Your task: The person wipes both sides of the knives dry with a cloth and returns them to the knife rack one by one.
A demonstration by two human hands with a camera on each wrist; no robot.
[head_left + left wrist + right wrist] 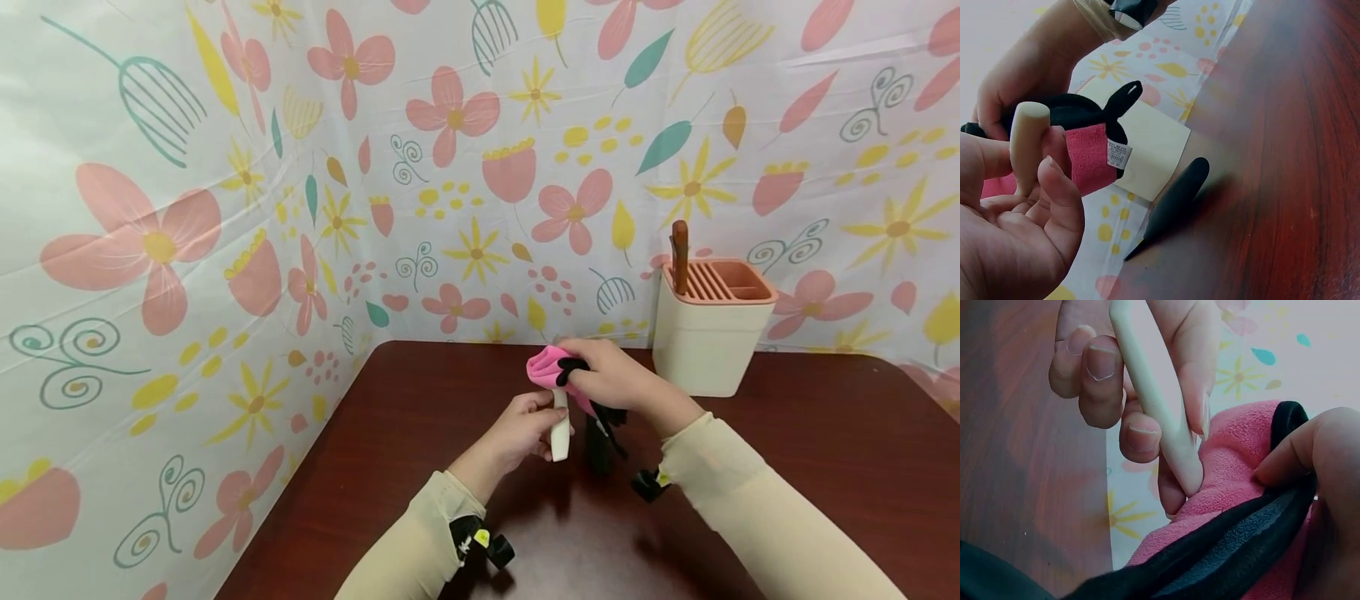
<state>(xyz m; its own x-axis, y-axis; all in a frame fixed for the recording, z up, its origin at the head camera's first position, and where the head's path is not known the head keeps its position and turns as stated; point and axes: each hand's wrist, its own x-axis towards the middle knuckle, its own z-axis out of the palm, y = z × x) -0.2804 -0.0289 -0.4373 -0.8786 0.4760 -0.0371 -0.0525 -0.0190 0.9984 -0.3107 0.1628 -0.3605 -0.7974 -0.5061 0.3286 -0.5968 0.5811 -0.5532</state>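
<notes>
One cream handle (559, 433) we see gripped by the left hand (517, 429) above the table (420, 417), seemingly to steady it, while the right hand (618, 375) grips pink cloth (543, 367) against its far end.

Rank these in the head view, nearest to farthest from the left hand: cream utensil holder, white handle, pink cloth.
1. White handle: in the left hand, between fingers and thumb.
2. Pink cloth: just beyond, gripped by the right hand.
3. Cream utensil holder: farthest, off to the right.
</notes>
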